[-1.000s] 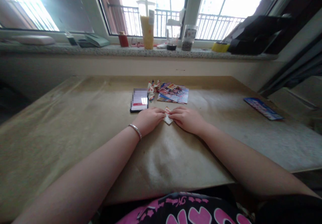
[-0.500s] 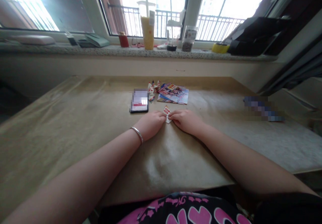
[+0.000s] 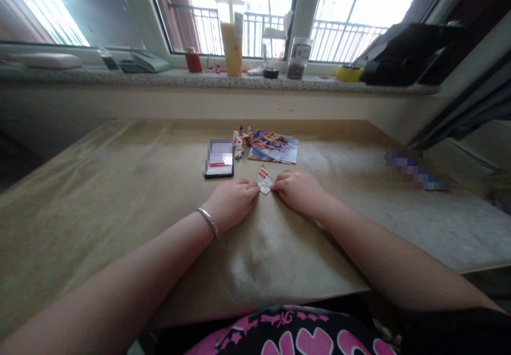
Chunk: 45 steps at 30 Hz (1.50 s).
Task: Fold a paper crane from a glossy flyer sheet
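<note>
Lying on the tan-covered table (image 3: 131,211), one folded paper (image 3: 264,181), kite-shaped, white with red print, narrow point aimed toward the window. Two hands at it. Paper sits between them, just beyond the fingertips of each: left hand (image 3: 233,199) touching its left edge, right hand (image 3: 300,191) at its right lower edge. Left: fingers together, slightly bent. Right: fingers curled in, thumb side low. Whether either grips the edge or only presses it, cannot tell. One silver bracelet (image 3: 208,222), left wrist.

Beyond the hands: one phone (image 3: 220,158), screen lit, partly blurred, to the left. Beside it, folded printed paper (image 3: 240,141) in a pointed, crumpled shape; number of pieces unclear. Right of that, touching or nearly so, one overlapping pile of colourful leaflets (image 3: 277,147); at least two, exact count hidden. Far right, well apart, one blurred flat item (image 3: 417,171).

On the sill (image 3: 167,80): two cups with straws, one yellow-filled (image 3: 232,49), one mostly clear (image 3: 272,57); one red pot (image 3: 194,61); one yellow roll (image 3: 348,73).
</note>
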{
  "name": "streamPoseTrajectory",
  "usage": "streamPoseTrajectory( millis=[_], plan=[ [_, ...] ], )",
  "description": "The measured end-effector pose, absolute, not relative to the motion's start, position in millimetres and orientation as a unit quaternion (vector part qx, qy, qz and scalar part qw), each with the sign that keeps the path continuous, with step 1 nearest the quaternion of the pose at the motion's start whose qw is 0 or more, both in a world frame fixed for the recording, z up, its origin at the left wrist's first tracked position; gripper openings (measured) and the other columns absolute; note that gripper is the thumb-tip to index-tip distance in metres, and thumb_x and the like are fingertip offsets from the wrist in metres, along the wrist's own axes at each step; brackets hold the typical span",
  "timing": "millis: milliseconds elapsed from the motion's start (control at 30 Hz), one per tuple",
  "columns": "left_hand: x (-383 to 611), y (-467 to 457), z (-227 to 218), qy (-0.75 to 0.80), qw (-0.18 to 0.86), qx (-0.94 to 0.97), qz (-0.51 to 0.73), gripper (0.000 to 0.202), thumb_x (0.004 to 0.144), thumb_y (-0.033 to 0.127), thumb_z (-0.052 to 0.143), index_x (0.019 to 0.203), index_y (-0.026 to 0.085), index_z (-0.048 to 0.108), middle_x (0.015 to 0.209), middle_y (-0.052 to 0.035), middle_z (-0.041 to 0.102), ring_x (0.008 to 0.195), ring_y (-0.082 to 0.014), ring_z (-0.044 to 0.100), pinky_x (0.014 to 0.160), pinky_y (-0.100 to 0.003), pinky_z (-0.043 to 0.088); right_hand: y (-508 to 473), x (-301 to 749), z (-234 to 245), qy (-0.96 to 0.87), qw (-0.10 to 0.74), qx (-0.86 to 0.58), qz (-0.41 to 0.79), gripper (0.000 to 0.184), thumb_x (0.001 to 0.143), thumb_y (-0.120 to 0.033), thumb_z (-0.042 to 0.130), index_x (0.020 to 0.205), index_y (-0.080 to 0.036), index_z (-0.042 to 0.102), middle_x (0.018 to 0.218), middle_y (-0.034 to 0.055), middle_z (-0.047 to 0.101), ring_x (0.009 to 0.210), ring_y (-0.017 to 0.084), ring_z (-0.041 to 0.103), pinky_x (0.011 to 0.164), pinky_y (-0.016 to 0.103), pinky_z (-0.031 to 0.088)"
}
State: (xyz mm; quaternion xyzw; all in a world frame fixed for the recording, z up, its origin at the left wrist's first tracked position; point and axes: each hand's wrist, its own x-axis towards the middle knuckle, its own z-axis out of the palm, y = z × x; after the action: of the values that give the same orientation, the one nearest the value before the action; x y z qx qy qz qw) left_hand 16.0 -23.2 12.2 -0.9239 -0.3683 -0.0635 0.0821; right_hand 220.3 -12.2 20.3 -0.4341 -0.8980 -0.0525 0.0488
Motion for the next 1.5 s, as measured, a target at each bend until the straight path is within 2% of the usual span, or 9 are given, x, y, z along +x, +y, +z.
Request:
streamPoseTrajectory(
  millis=[300,433,567,700,800,867,967,1133,1500],
  plan=[
    [14.3,-25.1,18.6,-0.321,0.086,-0.943,-0.031,0.039,0.084,0.016,0.047,0.122,0.022,0.055,0.109,-0.0084,0.063,0.101,-0.0223,0.059,0.086,-0.036,0.050,-13.2,222.0,17.9,-0.900,0.069,-0.428,-0.043,0.028,0.088,-0.020,0.045,0.097,-0.020,0.072,0.096,0.0055,0.070,0.092,0.020,0.061,0.081,0.029,0.045],
    [14.0,-23.5,17.0,-0.319,0.088,-0.943,-0.033,0.039,0.085,0.016,0.047,0.122,0.023,0.055,0.110,-0.0084,0.062,0.100,-0.0218,0.059,0.085,-0.035,0.050,-12.0,218.5,11.7,-0.909,0.105,-0.400,-0.045,0.031,0.090,-0.023,0.043,0.108,-0.018,0.068,0.111,0.0071,0.068,0.101,0.021,0.059,0.089,0.032,0.045],
    [12.0,-19.9,14.1,-0.324,0.084,-0.941,-0.041,0.038,0.087,0.016,0.045,0.122,0.025,0.056,0.111,-0.0083,0.061,0.096,-0.0205,0.060,0.082,-0.033,0.050,-11.7,214.2,6.9,-0.918,0.119,-0.378,-0.022,0.035,0.090,-0.019,0.041,0.116,-0.014,0.064,0.121,0.0084,0.064,0.113,0.021,0.056,0.099,0.033,0.042],
    [8.3,-14.5,12.6,-0.310,0.064,-0.947,-0.055,0.040,0.088,0.014,0.042,0.122,0.027,0.057,0.114,-0.0086,0.060,0.100,-0.0198,0.058,0.084,-0.032,0.049,-8.5,211.5,2.4,-0.914,0.120,-0.387,-0.012,0.042,0.088,-0.017,0.041,0.128,-0.013,0.055,0.133,0.0098,0.054,0.122,0.020,0.050,0.104,0.034,0.039],
    [6.3,-11.5,12.5,-0.303,0.059,-0.950,-0.055,0.043,0.086,0.012,0.043,0.124,0.028,0.057,0.113,-0.0080,0.060,0.103,-0.0194,0.057,0.087,-0.032,0.048,-0.7,210.4,-0.2,-0.897,0.111,-0.427,-0.020,0.045,0.091,-0.023,0.039,0.133,-0.013,0.050,0.137,0.0091,0.051,0.124,0.022,0.049,0.104,0.036,0.039],
    [5.8,-10.3,13.2,-0.305,0.052,-0.949,-0.053,0.044,0.085,0.011,0.045,0.123,0.028,0.057,0.112,-0.0069,0.061,0.103,-0.0192,0.056,0.089,-0.033,0.048,5.3,210.1,-1.4,-0.892,0.109,-0.437,-0.018,0.044,0.093,-0.027,0.036,0.131,-0.013,0.053,0.137,0.0082,0.050,0.124,0.023,0.048,0.105,0.037,0.038],
    [6.3,-9.6,15.0,-0.310,0.032,-0.948,-0.066,0.043,0.081,0.011,0.048,0.120,0.025,0.059,0.110,-0.0060,0.062,0.103,-0.0191,0.056,0.092,-0.033,0.046,11.4,210.3,-3.6,-0.889,0.120,-0.442,-0.013,0.043,0.094,-0.028,0.034,0.130,-0.016,0.053,0.137,0.0060,0.051,0.125,0.022,0.046,0.106,0.038,0.036],
    [10.6,-10.6,13.5,-0.334,0.038,-0.939,-0.078,0.039,0.079,0.013,0.048,0.117,0.016,0.059,0.109,-0.0097,0.061,0.102,-0.0213,0.056,0.093,-0.035,0.046,14.2,211.8,-10.3,-0.882,0.126,-0.454,-0.011,0.044,0.093,-0.028,0.035,0.135,-0.020,0.048,0.141,0.0025,0.047,0.126,0.025,0.042,0.105,0.042,0.035],
    [19.3,-17.5,10.5,-0.388,0.054,-0.916,-0.084,0.039,0.079,0.018,0.049,0.116,0.014,0.058,0.112,-0.0106,0.059,0.105,-0.0225,0.054,0.096,-0.035,0.044,15.2,212.8,-13.1,-0.889,0.141,-0.435,-0.010,0.045,0.093,-0.027,0.035,0.134,-0.016,0.049,0.140,0.0031,0.048,0.125,0.025,0.042,0.106,0.040,0.034]
  ],
)
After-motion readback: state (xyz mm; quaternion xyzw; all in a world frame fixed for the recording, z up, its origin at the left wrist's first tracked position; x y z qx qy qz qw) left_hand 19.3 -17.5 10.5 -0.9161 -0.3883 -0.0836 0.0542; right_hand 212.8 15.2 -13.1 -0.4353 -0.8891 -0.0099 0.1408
